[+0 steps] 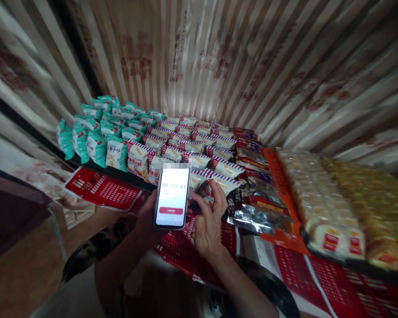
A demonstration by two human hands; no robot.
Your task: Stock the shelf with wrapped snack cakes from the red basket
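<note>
My left hand [147, 217] is wrapped round the lower left of a smartphone [171, 201], held upright in front of the snacks. On its lit screen a timer reads 00 03:01 above a red button. Just right of the phone is my right hand [209, 221], its fingers apart and holding nothing, the index finger bent near the screen's edge. Behind the phone stand rows of white snack bags [195, 159] with red and blue striped tops. Teal snack bags [116, 152] fill the rows to the left.
Silver and dark packets [258, 190] lie right of the white bags, beside an orange strip [285, 203]. Further right are clear packs [328, 212] and yellowish packs [378, 207]. Red perforated panels [102, 187] line the front edge. A striped curtain [199, 57] hangs behind.
</note>
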